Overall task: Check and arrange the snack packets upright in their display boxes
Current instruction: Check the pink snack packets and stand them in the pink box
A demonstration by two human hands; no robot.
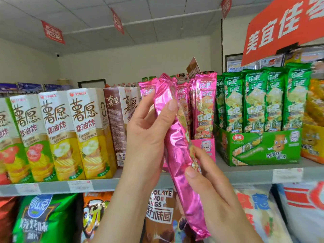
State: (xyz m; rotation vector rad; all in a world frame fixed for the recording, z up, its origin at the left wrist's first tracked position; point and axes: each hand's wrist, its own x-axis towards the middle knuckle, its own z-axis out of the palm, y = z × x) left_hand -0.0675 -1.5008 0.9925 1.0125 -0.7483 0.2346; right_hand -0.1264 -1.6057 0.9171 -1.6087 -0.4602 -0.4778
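A long shiny pink snack packet (180, 155) is held up in front of the shelf, tilted, its top end near the pink display box. My left hand (149, 137) grips its upper half, thumb on the foil. My right hand (210, 186) pinches its lower right edge. Behind it, the pink display box (205, 146) holds several pink packets (205, 106) standing upright. To the right, a green display box (263, 149) is full of upright green packets (273, 99).
Tall chip cartons (57, 134) and brown cartons (115, 120) stand left on the grey shelf (98, 185). An orange display box (313, 142) sits far right. Large snack bags (40, 218) fill the shelf below. A red sign (280, 27) hangs at top right.
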